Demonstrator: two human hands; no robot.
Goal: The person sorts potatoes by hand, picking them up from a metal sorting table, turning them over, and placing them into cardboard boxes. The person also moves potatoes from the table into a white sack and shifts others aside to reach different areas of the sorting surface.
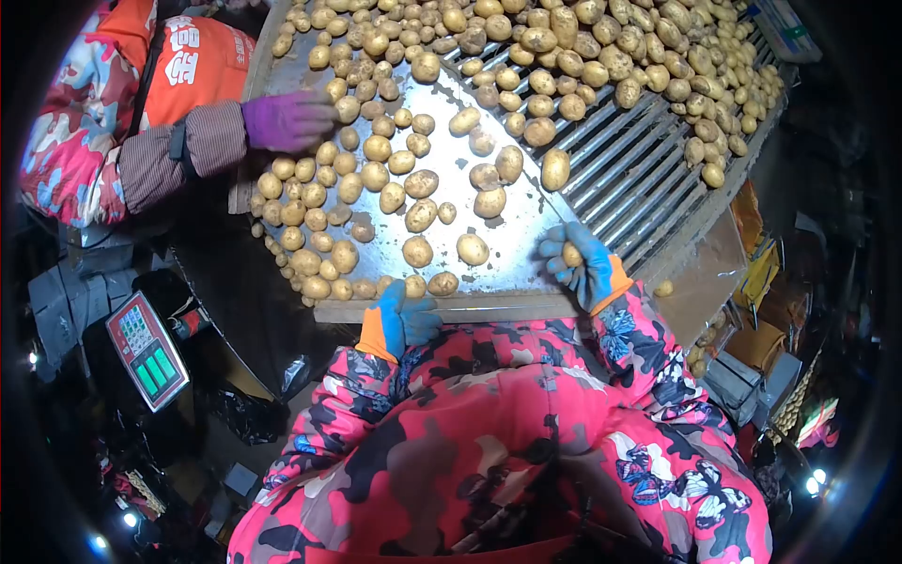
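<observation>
The right hand [580, 266], in a blue glove with an orange cuff, sits at 4 o'clock on the table [512, 246]; its grip is curled around a small potato [570, 254], of which only a sliver shows between the fingers; the rest of that potato is hidden by the glove. The left hand [406, 315], gloved the same way, rests at 6 o'clock on the table's wooden edge [489, 306]; its fingers bend over the rim, touching or nearly touching the potato at the edge [414, 285]; whether the grip is spread or closed on anything cannot be told, since the fingertips are turned away from the camera.

Loose potatoes [392, 196] lie scattered over the metal sheet; toward 12 and 1 o'clock they thicken into a heap [601, 52] on the rollers [625, 174], and the heap is cut off by the dark rim of the fisheye view. At 10 o'clock a co-worker's hand [287, 120] in a purple glove lies among the potatoes; the striped sleeve [174, 155] behind it runs out of frame.

At 8 o'clock, below the table, a scale [147, 350] shows green and red panels, too small to read; around it everything is dark and hard to make out. At 4 o'clock, beyond the table, boxes [766, 334] and more potatoes sit in shadow, blurred by the lens edge. The person's camouflage jacket [489, 442] fills 6 o'clock and hides whatever lies beneath the table's near side.
</observation>
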